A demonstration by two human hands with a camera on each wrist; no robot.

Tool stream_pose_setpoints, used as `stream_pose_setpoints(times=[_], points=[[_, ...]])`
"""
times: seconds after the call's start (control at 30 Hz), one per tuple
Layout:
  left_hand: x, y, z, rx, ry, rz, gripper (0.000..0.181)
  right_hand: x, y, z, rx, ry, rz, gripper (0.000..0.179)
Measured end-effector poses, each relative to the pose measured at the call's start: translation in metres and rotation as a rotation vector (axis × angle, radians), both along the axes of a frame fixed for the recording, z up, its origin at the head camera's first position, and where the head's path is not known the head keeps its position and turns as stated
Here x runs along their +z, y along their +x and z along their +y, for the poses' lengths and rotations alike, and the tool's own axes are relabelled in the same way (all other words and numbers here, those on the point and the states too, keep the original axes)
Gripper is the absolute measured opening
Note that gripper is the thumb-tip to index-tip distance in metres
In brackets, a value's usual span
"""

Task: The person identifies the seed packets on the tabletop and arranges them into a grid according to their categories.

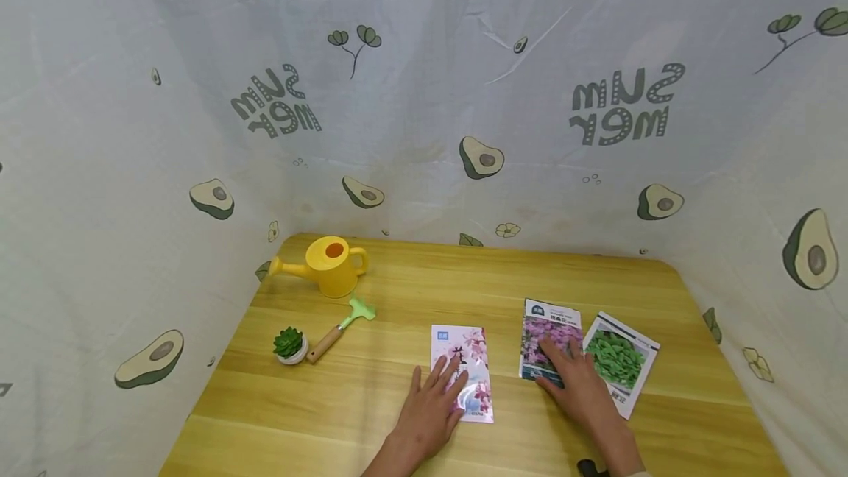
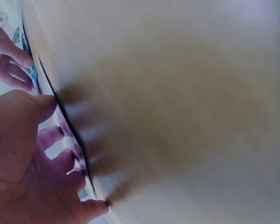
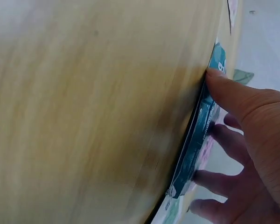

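Observation:
A pale seed packet (image 1: pixel 478 381) printed with pink blossoms lies flat on the wooden table (image 1: pixel 371 418). My left hand (image 1: pixel 425 411) rests on its left side with fingers spread; in the left wrist view the little finger (image 2: pixel 97 206) reaches the tabletop beside it. To the right, a seed packet with purple flowers (image 1: pixel 553 315) lies under my right hand (image 1: pixel 583 389). Those fingers are spread over its lower part, and in the right wrist view the thumb (image 3: pixel 219 81) touches its teal bottom edge. A packet with green leaves (image 1: pixel 619 355) lies tilted just right of it, partly behind the right hand.
At the back left stands a yellow watering can (image 1: pixel 334 271). In front of it lie a small green hand rake with a wooden handle (image 1: pixel 326 344) and a potted succulent (image 1: pixel 289 344). A black object (image 1: pixel 588 468) shows beside the right wrist. Printed cloth walls surround the table.

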State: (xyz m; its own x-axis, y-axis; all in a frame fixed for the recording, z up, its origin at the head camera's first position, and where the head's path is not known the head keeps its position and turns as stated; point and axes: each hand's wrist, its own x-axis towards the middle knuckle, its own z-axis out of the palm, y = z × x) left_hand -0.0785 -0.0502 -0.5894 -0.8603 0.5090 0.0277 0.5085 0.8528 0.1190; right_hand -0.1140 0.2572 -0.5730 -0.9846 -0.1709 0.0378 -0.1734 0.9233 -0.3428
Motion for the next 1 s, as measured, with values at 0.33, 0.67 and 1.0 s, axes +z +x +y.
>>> stream_pose_setpoints(times=[0.33, 0.67, 1.0], points=[[0.002, -0.003, -0.003, 0.016, 0.028, -0.038, 0.059, 0.004, -0.004, 0.0, 0.003, 0.057, 0.048, 0.07], [-0.006, -0.001, -0.013, 0.01, 0.098, -0.024, 0.058, 0.0, -0.006, 0.01, -0.136, 0.01, 0.007, 0.076], [-0.019, 0.002, -0.021, 0.014, 0.176, -0.037, 0.057, -0.001, -0.007, 0.016, -0.229, -0.08, -0.033, 0.088]])
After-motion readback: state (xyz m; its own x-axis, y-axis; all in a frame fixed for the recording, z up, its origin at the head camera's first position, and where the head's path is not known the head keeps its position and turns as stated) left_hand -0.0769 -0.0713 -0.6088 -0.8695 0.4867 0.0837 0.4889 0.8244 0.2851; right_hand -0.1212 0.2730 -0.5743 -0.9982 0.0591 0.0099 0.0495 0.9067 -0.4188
